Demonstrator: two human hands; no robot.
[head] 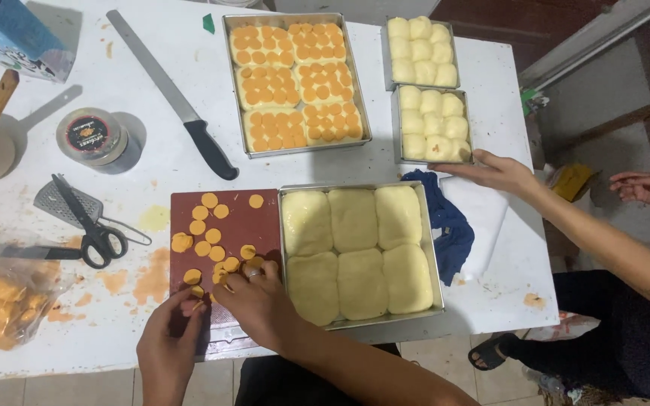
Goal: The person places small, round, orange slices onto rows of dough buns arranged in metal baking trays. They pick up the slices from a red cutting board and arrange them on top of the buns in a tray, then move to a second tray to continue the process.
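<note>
Head view. Left hand: lay at the near edge of the brown cutting board, fingers curled over orange slices; whether it pinched one could not be told. Right hand: rested on the board's near right corner, fingertips bent down onto the heap of slices just beside the big pan's rim; the grip itself was hidden under the knuckles.

Slices: scattered across the board, thickest at its near right, a few toward its far edge.

Big pan of six pale dough buns: touched the board's right edge and reached near the table's front edge. Open tabletop lay left of the board, stained orange.

Scissors and a small grater: left of the board, apart from it. Long knife: beyond the board, handle pointing at it. Round tin: left of the knife. Tray of topped buns: far side. Two small pans of plain buns: far right. Blue cloth: just right of the big pan.

Another person's hand: rested flat at the nearer small pan's corner.
</note>
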